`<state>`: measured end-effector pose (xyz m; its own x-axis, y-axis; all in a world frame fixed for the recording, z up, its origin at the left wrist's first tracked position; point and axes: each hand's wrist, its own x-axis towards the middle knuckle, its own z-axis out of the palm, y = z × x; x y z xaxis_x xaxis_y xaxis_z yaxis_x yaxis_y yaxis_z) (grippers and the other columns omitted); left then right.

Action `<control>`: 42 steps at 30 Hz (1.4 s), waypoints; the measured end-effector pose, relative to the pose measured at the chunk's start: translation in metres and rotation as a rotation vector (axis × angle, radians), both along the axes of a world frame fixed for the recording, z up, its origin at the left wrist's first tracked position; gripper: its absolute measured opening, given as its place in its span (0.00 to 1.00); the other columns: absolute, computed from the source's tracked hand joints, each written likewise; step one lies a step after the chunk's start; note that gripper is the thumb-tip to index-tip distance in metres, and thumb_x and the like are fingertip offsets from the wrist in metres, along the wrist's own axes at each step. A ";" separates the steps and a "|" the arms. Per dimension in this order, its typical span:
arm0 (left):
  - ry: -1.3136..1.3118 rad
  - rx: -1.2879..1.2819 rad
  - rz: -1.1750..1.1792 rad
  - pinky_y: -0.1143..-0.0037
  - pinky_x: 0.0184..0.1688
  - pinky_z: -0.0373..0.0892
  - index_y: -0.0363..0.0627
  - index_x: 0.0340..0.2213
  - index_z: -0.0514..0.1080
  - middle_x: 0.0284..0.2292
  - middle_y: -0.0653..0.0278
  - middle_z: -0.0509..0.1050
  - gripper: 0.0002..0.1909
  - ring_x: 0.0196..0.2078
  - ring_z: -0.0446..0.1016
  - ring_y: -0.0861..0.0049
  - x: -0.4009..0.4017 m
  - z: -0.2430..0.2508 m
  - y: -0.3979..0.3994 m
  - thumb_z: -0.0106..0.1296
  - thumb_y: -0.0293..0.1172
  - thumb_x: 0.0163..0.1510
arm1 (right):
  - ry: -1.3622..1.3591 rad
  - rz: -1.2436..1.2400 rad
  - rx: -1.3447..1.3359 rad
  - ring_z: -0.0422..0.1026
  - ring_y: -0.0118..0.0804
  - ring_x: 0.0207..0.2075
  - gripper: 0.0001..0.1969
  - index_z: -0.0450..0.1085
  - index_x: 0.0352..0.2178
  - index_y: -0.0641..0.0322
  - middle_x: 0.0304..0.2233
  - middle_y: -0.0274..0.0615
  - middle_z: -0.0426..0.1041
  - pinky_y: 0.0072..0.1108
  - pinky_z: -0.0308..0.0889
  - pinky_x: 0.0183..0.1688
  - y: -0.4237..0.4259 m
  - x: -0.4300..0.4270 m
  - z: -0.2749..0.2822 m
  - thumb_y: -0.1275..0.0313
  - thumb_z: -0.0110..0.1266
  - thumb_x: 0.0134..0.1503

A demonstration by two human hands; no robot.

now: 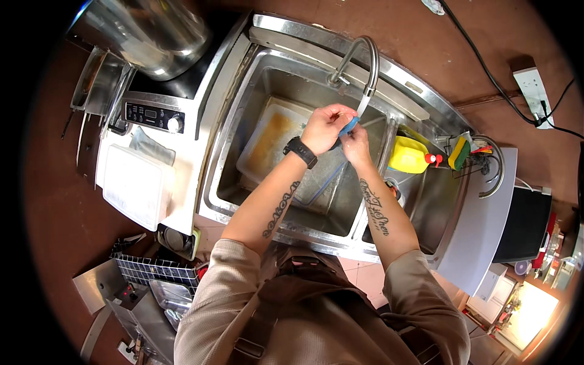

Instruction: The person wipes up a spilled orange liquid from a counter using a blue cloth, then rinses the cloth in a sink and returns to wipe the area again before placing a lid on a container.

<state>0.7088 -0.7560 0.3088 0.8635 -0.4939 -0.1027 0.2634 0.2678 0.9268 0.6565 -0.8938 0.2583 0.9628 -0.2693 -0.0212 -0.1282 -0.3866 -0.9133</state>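
Both of my hands are together under the faucet (373, 68), over the large left basin of a stainless steel sink (228, 150). My left hand (325, 125), with a black watch on the wrist, pinches a small blue item (349, 126), which looks like a cloth or scrub pad. From the other side my right hand (356, 145) grips the lower part of it. Water (363, 106) runs from the spout onto the hands. Below them in the basin sits a translucent plastic container (248, 157) with brownish liquid inside. A blue-edged clear piece (326, 182) lies nearer me.
A yellow detergent jug (408, 154) with a red cap stands in the right basin. Beyond it is a yellow-green sponge (459, 153). Left of the sink are a white-lidded container (134, 185), a cooker control panel (155, 117) and a large metal pot (150, 41). A power strip (533, 96) hangs at right.
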 end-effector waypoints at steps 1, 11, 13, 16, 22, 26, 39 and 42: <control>-0.001 -0.004 -0.005 0.82 0.42 0.68 0.38 0.39 0.77 0.34 0.69 0.78 0.08 0.37 0.72 0.87 0.002 -0.002 -0.002 0.51 0.25 0.60 | -0.001 -0.005 -0.004 0.76 0.49 0.30 0.09 0.72 0.34 0.67 0.27 0.49 0.76 0.32 0.70 0.37 -0.003 0.004 0.002 0.72 0.54 0.52; 0.005 0.390 0.415 0.83 0.41 0.65 0.42 0.42 0.75 0.34 0.71 0.77 0.11 0.33 0.70 0.85 -0.001 -0.122 0.043 0.50 0.32 0.62 | 0.075 -0.114 0.099 0.66 0.27 0.25 0.16 0.70 0.35 0.68 0.23 0.36 0.71 0.23 0.64 0.30 0.000 0.013 0.028 0.62 0.52 0.61; 0.737 0.239 0.342 0.78 0.44 0.68 0.44 0.45 0.73 0.34 0.68 0.77 0.19 0.34 0.73 0.79 -0.012 -0.108 0.005 0.46 0.47 0.64 | 0.184 -0.114 0.217 0.66 0.23 0.35 0.16 0.70 0.39 0.66 0.30 0.32 0.72 0.21 0.63 0.40 -0.005 0.009 0.027 0.61 0.53 0.62; 0.946 -0.457 0.135 0.72 0.47 0.70 0.47 0.45 0.72 0.36 0.66 0.78 0.26 0.37 0.75 0.71 -0.018 -0.094 -0.030 0.40 0.57 0.63 | 0.097 -0.133 0.264 0.69 0.25 0.39 0.15 0.69 0.41 0.65 0.36 0.36 0.74 0.22 0.65 0.45 0.015 -0.010 0.051 0.62 0.54 0.61; 0.942 -0.982 0.268 0.69 0.42 0.70 0.43 0.36 0.74 0.32 0.60 0.75 0.18 0.36 0.74 0.71 -0.038 -0.176 -0.069 0.45 0.47 0.64 | -0.060 0.265 -0.340 0.72 0.57 0.43 0.13 0.69 0.39 0.59 0.40 0.50 0.71 0.37 0.68 0.44 0.045 -0.026 0.044 0.65 0.58 0.56; 0.764 -1.034 0.295 0.70 0.39 0.70 0.41 0.37 0.74 0.33 0.60 0.75 0.17 0.35 0.74 0.70 -0.039 -0.129 -0.071 0.46 0.43 0.63 | 0.245 -0.004 -0.453 0.73 0.60 0.39 0.15 0.73 0.35 0.62 0.35 0.59 0.74 0.39 0.69 0.41 0.021 0.002 0.018 0.59 0.53 0.58; -0.242 1.058 0.053 0.66 0.55 0.67 0.45 0.55 0.63 0.51 0.57 0.72 0.28 0.50 0.73 0.56 -0.044 -0.117 0.013 0.52 0.45 0.57 | 0.298 0.299 -0.091 0.78 0.46 0.32 0.22 0.75 0.33 0.66 0.27 0.50 0.77 0.33 0.70 0.38 -0.013 0.049 0.042 0.55 0.63 0.51; -0.376 0.573 0.141 0.69 0.51 0.69 0.43 0.52 0.68 0.45 0.55 0.76 0.27 0.47 0.74 0.65 -0.024 -0.086 -0.003 0.60 0.35 0.51 | 0.221 0.221 -0.116 0.76 0.32 0.30 0.18 0.77 0.34 0.66 0.25 0.42 0.77 0.24 0.70 0.36 -0.033 0.044 0.041 0.61 0.65 0.49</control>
